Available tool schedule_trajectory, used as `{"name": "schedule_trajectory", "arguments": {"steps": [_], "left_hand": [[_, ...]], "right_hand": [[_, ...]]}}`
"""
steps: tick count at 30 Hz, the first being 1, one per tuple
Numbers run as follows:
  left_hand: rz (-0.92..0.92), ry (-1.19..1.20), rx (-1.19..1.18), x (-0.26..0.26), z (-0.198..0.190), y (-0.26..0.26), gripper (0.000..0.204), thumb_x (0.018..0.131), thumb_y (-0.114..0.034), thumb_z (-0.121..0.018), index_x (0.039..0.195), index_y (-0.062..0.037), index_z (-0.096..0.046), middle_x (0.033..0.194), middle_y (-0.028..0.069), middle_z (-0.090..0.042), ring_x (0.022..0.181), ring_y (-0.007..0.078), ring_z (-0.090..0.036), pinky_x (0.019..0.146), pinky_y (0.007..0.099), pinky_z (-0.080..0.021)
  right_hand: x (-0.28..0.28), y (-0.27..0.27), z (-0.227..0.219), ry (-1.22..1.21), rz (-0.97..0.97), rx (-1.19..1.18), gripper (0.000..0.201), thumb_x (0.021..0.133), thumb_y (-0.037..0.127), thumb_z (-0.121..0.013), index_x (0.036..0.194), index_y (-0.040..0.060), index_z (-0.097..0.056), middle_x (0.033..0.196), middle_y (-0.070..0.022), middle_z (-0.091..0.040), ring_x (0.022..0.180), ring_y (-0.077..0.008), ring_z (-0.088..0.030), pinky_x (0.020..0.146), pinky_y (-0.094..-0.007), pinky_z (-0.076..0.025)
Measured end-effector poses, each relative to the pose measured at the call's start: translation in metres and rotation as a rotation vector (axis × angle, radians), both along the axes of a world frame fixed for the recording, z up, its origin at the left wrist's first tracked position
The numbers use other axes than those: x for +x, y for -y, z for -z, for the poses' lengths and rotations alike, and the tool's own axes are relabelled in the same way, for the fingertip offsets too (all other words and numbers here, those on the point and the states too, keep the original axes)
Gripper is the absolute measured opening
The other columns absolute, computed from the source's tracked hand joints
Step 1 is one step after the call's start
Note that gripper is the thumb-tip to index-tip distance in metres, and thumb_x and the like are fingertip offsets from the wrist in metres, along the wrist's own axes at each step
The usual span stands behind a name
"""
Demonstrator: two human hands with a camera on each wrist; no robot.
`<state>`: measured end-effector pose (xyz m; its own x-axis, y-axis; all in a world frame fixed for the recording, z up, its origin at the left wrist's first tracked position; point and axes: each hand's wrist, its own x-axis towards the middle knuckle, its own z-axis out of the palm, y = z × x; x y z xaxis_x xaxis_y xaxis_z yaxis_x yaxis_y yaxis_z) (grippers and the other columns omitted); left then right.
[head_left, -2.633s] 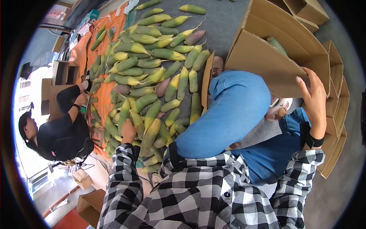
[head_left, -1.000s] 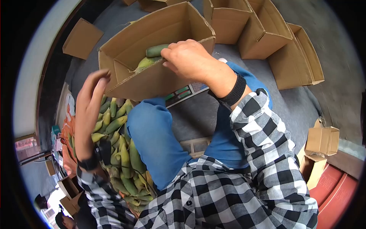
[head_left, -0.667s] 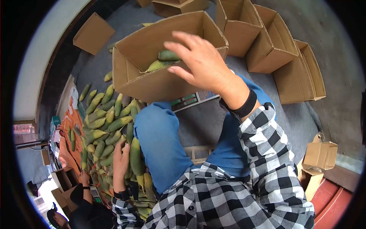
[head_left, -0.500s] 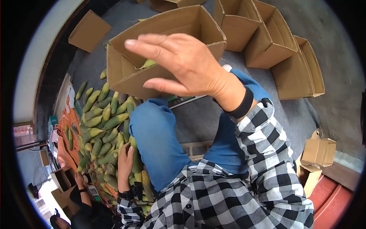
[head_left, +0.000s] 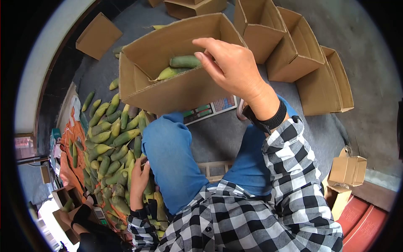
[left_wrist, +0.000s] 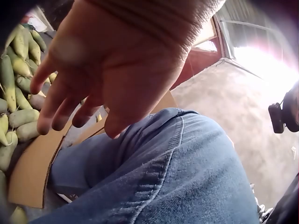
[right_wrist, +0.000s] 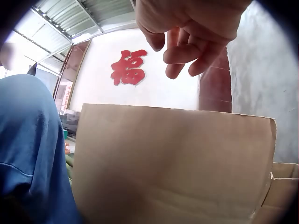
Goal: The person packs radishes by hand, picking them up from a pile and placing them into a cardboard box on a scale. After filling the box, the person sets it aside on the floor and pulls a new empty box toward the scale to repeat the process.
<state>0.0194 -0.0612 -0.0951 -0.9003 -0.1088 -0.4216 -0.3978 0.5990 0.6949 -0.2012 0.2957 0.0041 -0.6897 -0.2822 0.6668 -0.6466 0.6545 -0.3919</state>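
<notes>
My right hand (head_left: pixel 241 71) hovers over the near right rim of a cardboard box (head_left: pixel 168 98), with fingers loosely bent and nothing in them. In the right wrist view the same hand (right_wrist: pixel 194 35) hangs above the box's upper edge. Inside the box lie a dark green radish (head_left: pixel 184 61) and a yellow-green radish (head_left: pixel 170 73). My left hand (head_left: pixel 138 182) is low beside my knee, next to a pile of green radishes (head_left: pixel 113 147). The left wrist view shows that hand (left_wrist: pixel 112 60) with spread, relaxed fingers and an empty palm.
A flat scale (head_left: pixel 210 111) shows beneath the box. Several open cardboard boxes (head_left: pixel 298 54) stand at the right, and another box (head_left: pixel 98 35) at the far left. A second person's arm (head_left: pixel 79 220) reaches by the pile's far side, near an orange sheet (head_left: pixel 73 147).
The head view has turned from the pile toward the box. My right hand has come off the dark green radish in the box; my left hand has dropped from beside the box to the pile.
</notes>
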Motion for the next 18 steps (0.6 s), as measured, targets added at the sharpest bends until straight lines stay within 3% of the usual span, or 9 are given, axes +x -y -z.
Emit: {"name": "schedule_trajectory", "arguments": {"steps": [2, 5, 7, 9, 10, 12, 15, 17, 18], "left_hand": [[-0.032, -0.081, -0.008, 0.0, -0.006, 0.0, 0.041, 0.1, -0.027, -0.052, 0.127, 0.005, -0.053, 0.116, 0.0186, -0.063, 0.106, 0.0239, -0.062, 0.091, 0.0342, -0.048], [-0.149, -0.135, 0.177, 0.001, -0.044, -0.013, 0.041, 0.101, -0.026, -0.05, 0.128, 0.0048, -0.052, 0.117, 0.0173, -0.063, 0.107, 0.0222, -0.062, 0.094, 0.0345, -0.046], [-0.212, -0.228, 0.294, 0.001, -0.072, -0.027, 0.041, 0.102, -0.027, -0.047, 0.131, 0.0028, -0.051, 0.121, 0.015, -0.061, 0.11, 0.02, -0.059, 0.096, 0.0331, -0.044], [-0.172, -0.309, 0.331, 0.004, -0.08, -0.033, 0.041, 0.101, -0.023, -0.05, 0.132, 0.0035, -0.048, 0.122, 0.0157, -0.059, 0.112, 0.0227, -0.059, 0.099, 0.0345, -0.043], [-0.091, -0.331, 0.161, 0.005, -0.085, -0.038, 0.042, 0.099, -0.022, -0.053, 0.131, 0.0046, -0.048, 0.121, 0.0178, -0.059, 0.111, 0.0259, -0.059, 0.098, 0.0356, -0.043], [0.019, -0.414, -0.098, 0.005, -0.083, -0.044, 0.046, 0.093, -0.018, -0.061, 0.13, 0.005, -0.047, 0.116, 0.0218, -0.056, 0.108, 0.033, -0.057, 0.095, 0.0382, -0.044], [0.001, -0.42, -0.074, 0.002, -0.081, -0.039, 0.047, 0.093, -0.019, -0.062, 0.13, 0.0044, -0.047, 0.114, 0.0219, -0.056, 0.104, 0.033, -0.058, 0.092, 0.039, -0.045], [0.012, -0.445, -0.049, 0.0, -0.078, -0.034, 0.046, 0.093, -0.019, -0.063, 0.129, 0.0043, -0.047, 0.114, 0.0223, -0.056, 0.102, 0.0333, -0.058, 0.091, 0.0396, -0.046], [0.011, -0.467, -0.059, 0.0, -0.075, -0.033, 0.046, 0.093, -0.019, -0.062, 0.129, 0.0044, -0.047, 0.114, 0.0222, -0.056, 0.102, 0.0332, -0.058, 0.09, 0.0397, -0.046]], "right_hand": [[-0.003, 0.0, 0.0, -0.029, 0.029, -0.022, 0.017, 0.089, 0.018, -0.065, 0.105, 0.0098, -0.064, 0.082, -0.0079, -0.068, 0.069, -0.0263, -0.066, 0.061, -0.0361, -0.052], [-0.01, -0.006, 0.003, -0.1, 0.101, -0.074, 0.012, 0.091, 0.019, -0.062, 0.096, 0.009, -0.064, 0.084, -0.0094, -0.068, 0.072, -0.0294, -0.066, 0.064, -0.0382, -0.053], [-0.008, -0.011, -0.011, 0.115, 0.194, -0.246, 0.01, 0.094, 0.016, -0.059, 0.095, 0.0065, -0.062, 0.082, -0.0096, -0.067, 0.069, -0.0265, -0.067, 0.063, -0.0359, -0.053], [0.02, -0.011, -0.045, 0.184, 0.131, -0.41, 0.013, 0.098, 0.013, -0.054, 0.093, 0.003, -0.06, 0.079, -0.0099, -0.065, 0.069, -0.0222, -0.067, 0.063, -0.034, -0.051], [0.038, -0.009, -0.06, 0.156, 0.075, -0.426, 0.016, 0.099, 0.012, -0.052, 0.09, 0.0003, -0.059, 0.076, -0.0099, -0.062, 0.069, -0.0196, -0.064, 0.062, -0.0329, -0.049], [0.09, -0.004, -0.088, 0.2, -0.052, -0.381, 0.013, 0.095, 0.005, -0.053, 0.086, -0.0014, -0.06, 0.076, -0.011, -0.058, 0.069, -0.0233, -0.059, 0.064, -0.0324, -0.047], [0.162, -0.01, -0.11, 0.224, -0.333, -0.175, 0.01, 0.087, 0.007, -0.062, 0.08, 0.0, -0.062, 0.086, -0.0127, -0.065, 0.074, -0.0263, -0.063, 0.064, -0.034, -0.05], [0.197, -0.016, -0.114, 0.359, -0.471, -0.195, 0.013, 0.084, 0.012, -0.069, 0.079, 0.0014, -0.064, 0.084, -0.0107, -0.066, 0.067, -0.0241, -0.064, 0.059, -0.0321, -0.051], [0.208, -0.014, -0.115, 0.386, -0.482, -0.212, 0.017, 0.088, 0.014, -0.066, 0.076, 0.0016, -0.063, 0.084, -0.0116, -0.067, 0.066, -0.0235, -0.064, 0.058, -0.0313, -0.051]]}}
